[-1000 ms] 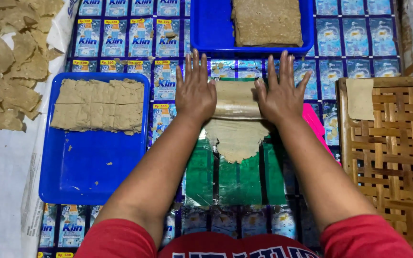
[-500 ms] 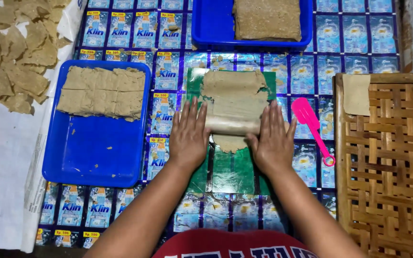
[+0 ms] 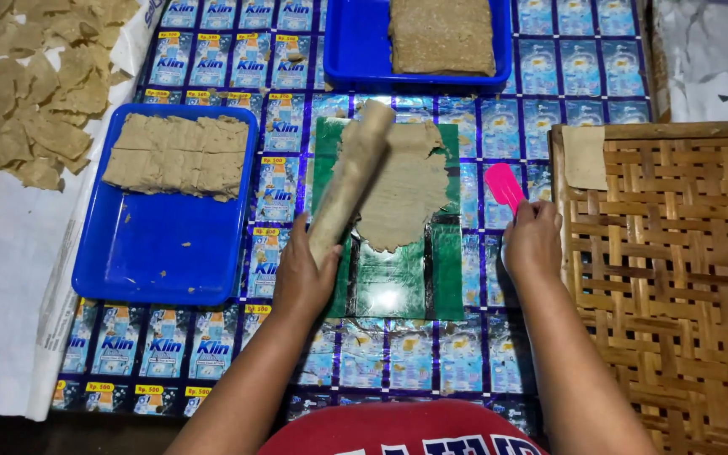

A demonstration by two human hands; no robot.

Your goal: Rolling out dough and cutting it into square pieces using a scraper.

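Observation:
A thin sheet of tan dough (image 3: pixel 406 190) lies flattened on a green plastic board (image 3: pixel 393 282) in the middle of the mat. My left hand (image 3: pixel 303 274) grips the near end of a wooden rolling pin (image 3: pixel 350 179), which is lifted and slants up across the board's left side. My right hand (image 3: pixel 532 240) rests on the handle of a pink plastic scraper (image 3: pixel 503 185) just right of the board.
A blue tray (image 3: pixel 162 253) at left holds cut dough squares (image 3: pixel 177 156). A second blue tray (image 3: pixel 355 50) at top holds a dough slab (image 3: pixel 441 35). A woven bamboo rack (image 3: pixel 684 286) with one dough piece (image 3: pixel 585 157) fills the right. Dried pieces (image 3: pixel 27 101) lie on white sheeting.
Both hands were rolling the pin over the dough. Now the left hand alone has lifted the pin aside, and the right hand has moved right onto the pink scraper.

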